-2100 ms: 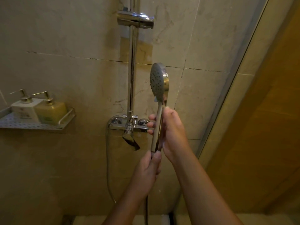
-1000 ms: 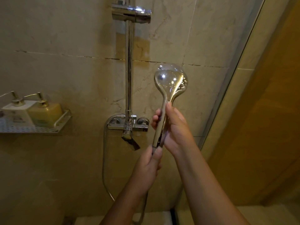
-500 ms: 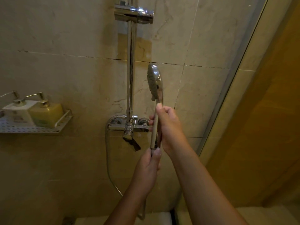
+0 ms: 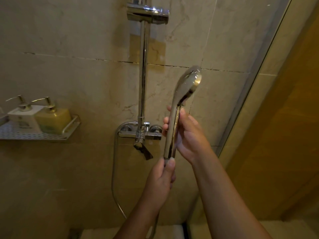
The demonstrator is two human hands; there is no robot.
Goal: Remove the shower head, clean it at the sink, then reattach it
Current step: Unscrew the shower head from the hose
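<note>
The left hand [image 4: 160, 180] pinches the handle's base, where the hose [image 4: 113, 169] joins, and the right hand [image 4: 188, 135] grips the shower head [image 4: 188, 85] upright. It is out of the wall bracket [image 4: 147, 12]. Unscrewing seems underway, with cleaning and reattaching left.

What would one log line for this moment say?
shower head: off holder, upright | right hand: grips handle | left hand: pinches handle's base
</note>
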